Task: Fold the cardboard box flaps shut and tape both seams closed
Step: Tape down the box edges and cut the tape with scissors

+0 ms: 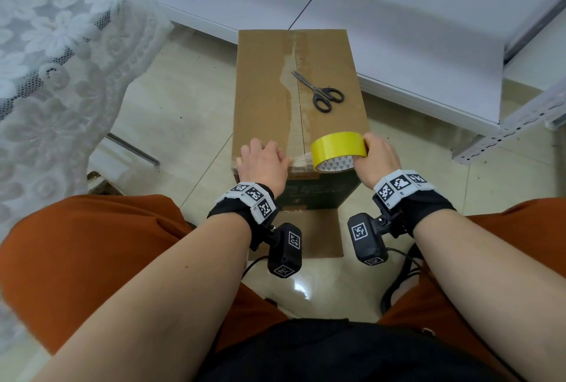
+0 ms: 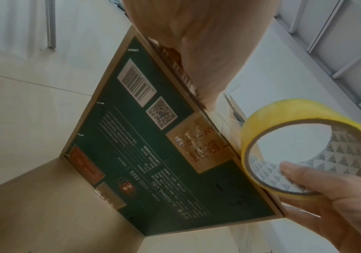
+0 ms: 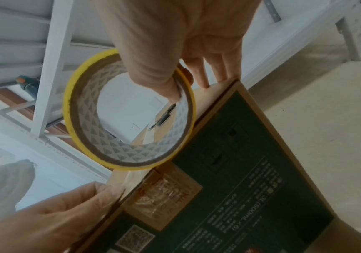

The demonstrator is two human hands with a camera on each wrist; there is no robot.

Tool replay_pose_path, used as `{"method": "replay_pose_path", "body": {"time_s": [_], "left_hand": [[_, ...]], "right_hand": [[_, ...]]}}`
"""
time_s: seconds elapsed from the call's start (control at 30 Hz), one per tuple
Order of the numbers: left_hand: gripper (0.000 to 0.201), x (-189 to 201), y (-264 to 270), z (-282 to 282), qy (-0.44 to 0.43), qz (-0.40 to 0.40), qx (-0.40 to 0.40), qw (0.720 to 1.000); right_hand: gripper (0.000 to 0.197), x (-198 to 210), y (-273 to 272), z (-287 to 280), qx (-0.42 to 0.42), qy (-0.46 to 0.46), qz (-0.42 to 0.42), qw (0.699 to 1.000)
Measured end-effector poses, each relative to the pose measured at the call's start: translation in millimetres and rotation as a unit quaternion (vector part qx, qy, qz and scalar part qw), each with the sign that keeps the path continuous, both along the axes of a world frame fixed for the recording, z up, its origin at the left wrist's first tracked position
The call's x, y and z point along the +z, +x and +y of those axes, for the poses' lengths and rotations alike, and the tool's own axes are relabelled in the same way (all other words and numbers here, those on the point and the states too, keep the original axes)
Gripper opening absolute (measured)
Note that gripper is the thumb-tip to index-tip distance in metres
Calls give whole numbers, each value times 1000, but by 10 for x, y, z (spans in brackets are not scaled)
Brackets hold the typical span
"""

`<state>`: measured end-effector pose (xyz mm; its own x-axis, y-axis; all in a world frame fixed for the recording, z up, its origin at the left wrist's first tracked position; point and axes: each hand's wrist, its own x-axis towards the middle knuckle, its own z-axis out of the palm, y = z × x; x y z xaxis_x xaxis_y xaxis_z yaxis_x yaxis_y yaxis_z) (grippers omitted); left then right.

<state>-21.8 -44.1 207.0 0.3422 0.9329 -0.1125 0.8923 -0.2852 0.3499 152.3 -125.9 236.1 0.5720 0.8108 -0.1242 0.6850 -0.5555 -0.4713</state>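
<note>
The cardboard box (image 1: 266,90) stands on the floor between my knees, its top flaps folded shut along a centre seam with old tape residue. Black scissors (image 1: 321,93) lie on the top, right of the seam. My right hand (image 1: 372,148) grips the yellow tape roll (image 1: 337,144) at the near right edge, thumb (image 3: 170,92) inside the core. A short clear strip of tape (image 1: 301,161) runs left from the roll across the seam. My left hand (image 1: 275,158) presses the strip's end onto the near edge. The box's dark printed front face (image 2: 153,154) shows in both wrist views.
A lace cloth (image 1: 61,59) hangs at the left. White boards (image 1: 398,29) and a perforated white metal rack (image 1: 505,124) stand behind and to the right. A loose cardboard flap (image 1: 315,234) lies on the tiled floor below the box.
</note>
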Motion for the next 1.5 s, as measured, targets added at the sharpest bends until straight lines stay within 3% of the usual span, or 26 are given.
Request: {"method": "replay_pose_path", "body": {"time_s": [0.5,0.8,1.07,1.5], "left_hand": [[27,38,162,-43,34,49,-19,998],[23,72,336,-104,25,-30,-56,998],[21,66,427,-156,33,60,-61,996],[27,-7,415,-165,40,62,-56,996]], "right_hand": [[11,19,62,-54,-29,7,-2,1000],[9,-21,81,-89,-42,26,4,999],[32,-160,51,-60,-47,-4,54,997],[21,-171,46,-64,-32,32,72,996]]}}
